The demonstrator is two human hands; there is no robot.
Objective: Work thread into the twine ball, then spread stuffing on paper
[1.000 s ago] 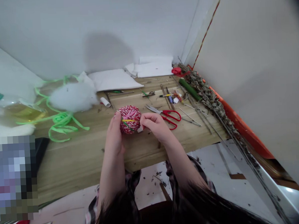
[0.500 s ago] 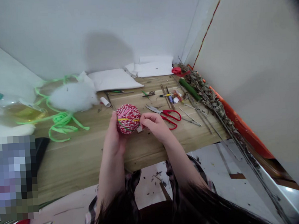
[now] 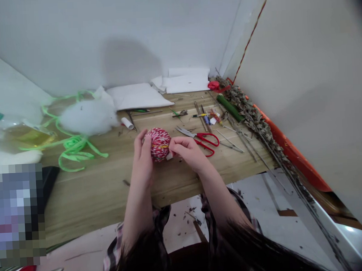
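The left hand (image 3: 142, 159) grips the red-and-white ball (image 3: 160, 141) from nine o'clock; the right hand (image 3: 186, 149) pinches closed at three o'clock. What it pinches is unclear.

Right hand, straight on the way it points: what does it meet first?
Likely the red-and-white ball: the right hand points left at its near side. The fingertips look against it or just short; depth is unclear.
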